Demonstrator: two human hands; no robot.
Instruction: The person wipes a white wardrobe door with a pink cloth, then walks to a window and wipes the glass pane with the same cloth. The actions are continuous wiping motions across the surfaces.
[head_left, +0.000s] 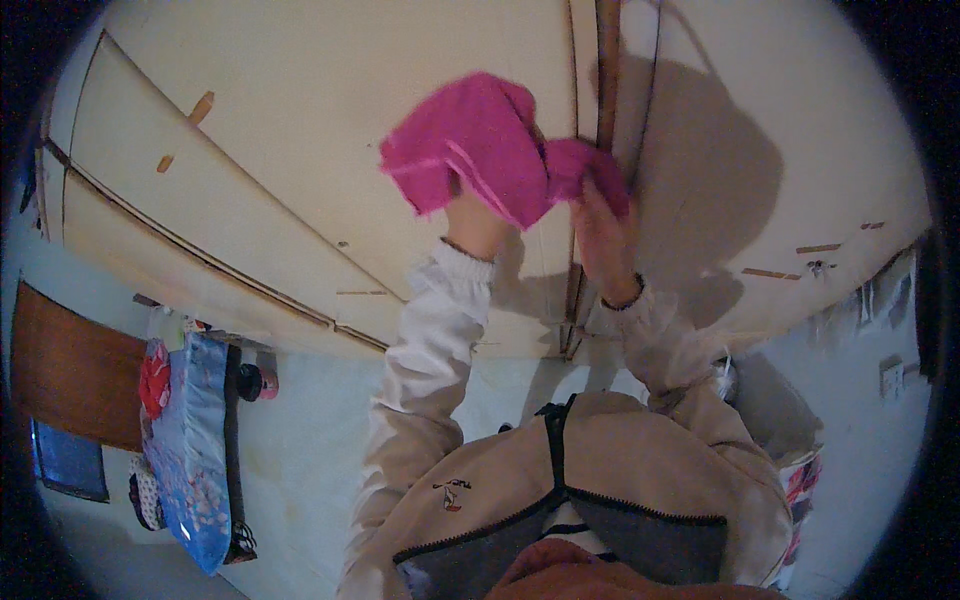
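Note:
A bright pink cloth (487, 135) is held up before a tall cream cabinet (300, 97). My left hand (474, 217) reaches up into it, and its folds hide the fingers. At the cloth's narrower right end, my right hand (602, 236) grips a bunched part between the fingers. This end is near a brown vertical strip (609, 67) between the door panels. Whether the cloth touches the cabinet surface cannot be told.
Small wooden handles (201, 109) sit on the cabinet's left panels, with metal hardware (820, 267) at right. Behind on the left is a bed (199, 450) with a blue patterned cover and a red item (154, 381). A brown panel (75, 367) stands beyond. The floor (315, 427) is pale.

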